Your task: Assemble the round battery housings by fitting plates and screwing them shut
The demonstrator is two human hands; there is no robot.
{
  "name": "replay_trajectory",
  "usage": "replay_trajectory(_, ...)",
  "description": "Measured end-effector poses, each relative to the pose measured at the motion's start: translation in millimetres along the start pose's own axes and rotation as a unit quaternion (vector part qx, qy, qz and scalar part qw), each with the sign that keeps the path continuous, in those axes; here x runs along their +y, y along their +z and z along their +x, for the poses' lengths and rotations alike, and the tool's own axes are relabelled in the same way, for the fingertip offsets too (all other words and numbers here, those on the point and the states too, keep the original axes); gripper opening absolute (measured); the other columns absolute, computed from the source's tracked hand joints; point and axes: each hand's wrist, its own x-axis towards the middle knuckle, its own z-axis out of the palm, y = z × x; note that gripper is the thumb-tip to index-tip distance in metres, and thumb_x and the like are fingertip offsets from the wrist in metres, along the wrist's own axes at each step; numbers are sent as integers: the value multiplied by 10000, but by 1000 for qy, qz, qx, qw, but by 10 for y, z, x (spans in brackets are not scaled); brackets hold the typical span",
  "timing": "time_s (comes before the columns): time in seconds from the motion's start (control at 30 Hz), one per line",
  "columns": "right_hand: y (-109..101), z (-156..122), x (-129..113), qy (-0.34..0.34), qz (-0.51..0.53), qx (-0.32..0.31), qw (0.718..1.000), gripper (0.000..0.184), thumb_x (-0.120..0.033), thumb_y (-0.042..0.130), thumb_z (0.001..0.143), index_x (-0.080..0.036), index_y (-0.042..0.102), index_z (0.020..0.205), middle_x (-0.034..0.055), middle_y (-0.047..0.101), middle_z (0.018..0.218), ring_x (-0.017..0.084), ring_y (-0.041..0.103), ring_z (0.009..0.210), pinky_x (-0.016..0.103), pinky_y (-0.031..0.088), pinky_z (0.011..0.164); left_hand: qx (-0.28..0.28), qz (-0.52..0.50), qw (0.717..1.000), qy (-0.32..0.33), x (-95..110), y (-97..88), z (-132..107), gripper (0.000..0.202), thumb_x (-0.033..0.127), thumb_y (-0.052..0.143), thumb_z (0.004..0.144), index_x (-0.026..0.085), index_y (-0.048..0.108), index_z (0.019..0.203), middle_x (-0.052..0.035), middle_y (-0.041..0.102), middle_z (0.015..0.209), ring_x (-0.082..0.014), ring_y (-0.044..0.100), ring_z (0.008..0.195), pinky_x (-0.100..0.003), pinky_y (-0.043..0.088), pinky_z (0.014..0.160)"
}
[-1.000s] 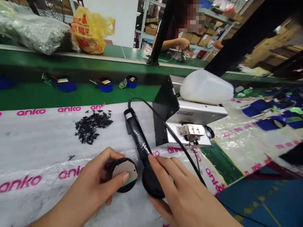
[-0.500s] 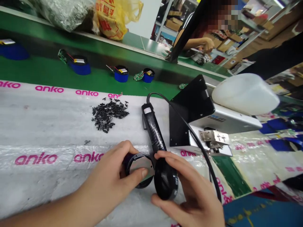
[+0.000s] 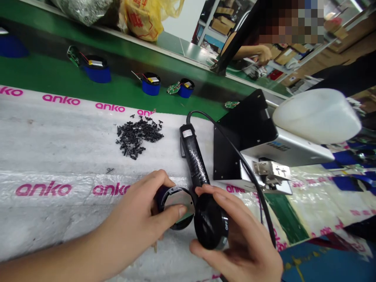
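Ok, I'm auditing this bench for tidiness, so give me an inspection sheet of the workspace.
Surface: white foam sheet printed anko, wrinkled.
Job's things: round black housing with a grey disc inside; round black cover beside it.
Clutter: pile of small black parts; yellow bag.
Hands: left hand grips the housing; right hand grips the cover.
Cables: black cable runs from the electric screwdriver lying on the sheet, past the grey machine.
Surroundings: green conveyor carrying blue housings; a co-worker's hand beyond.
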Motion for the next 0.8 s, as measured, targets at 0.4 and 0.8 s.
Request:
replay_trajectory(0.4,3,324,-141,-6,-132,-116,984,588,-287,710,900,-195,462,1426,81,546,1423,154,550,1302,221,440,1116,-163,-210,964,-24,-63,-196,57,233,371,606,931,244,505,1099,44,668,746,-141,694,613,-266,597,606)
replay_trajectory(0.8,25,485,-113,-67,-196,-190,960,498,-310,672,925,-164,518,1376,106,605,1361,199,597,1253,289,522,1064,-316,-314,895,-32,-112,-468,167,449,127,632,837,240,549,1265,-3,700,879,-174,734,838,-394,565,883)
